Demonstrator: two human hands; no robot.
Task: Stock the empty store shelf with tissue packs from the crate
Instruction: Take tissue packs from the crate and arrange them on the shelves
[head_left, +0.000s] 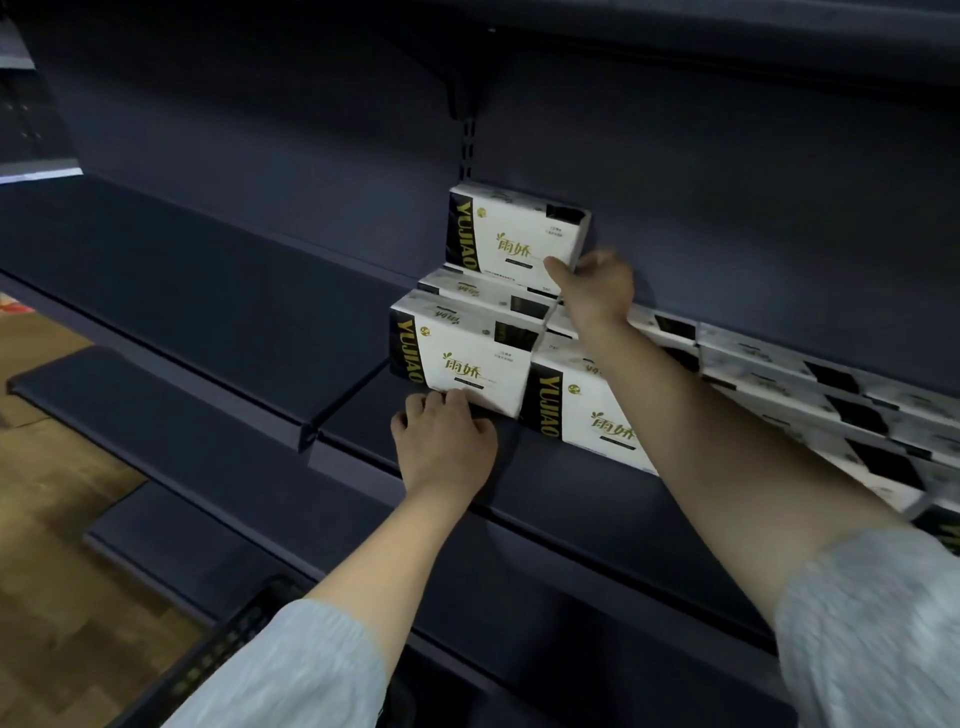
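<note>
Tissue packs, head view: top pack (511, 234) stands on stacked packs at far back of shelf (218, 291), pinched at its lower right corner by right hand (597, 291). Left hand (444, 441) w/ curled fingers (434, 402) touches front pack (462, 358) at its near bottom edge.

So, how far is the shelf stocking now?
Done: a row of tissue packs fills the shelf's right part. In hand: the right hand grips the top pack of a second layer; the left hand touches the front pack. Left: the shelf to the left is bare.
</note>
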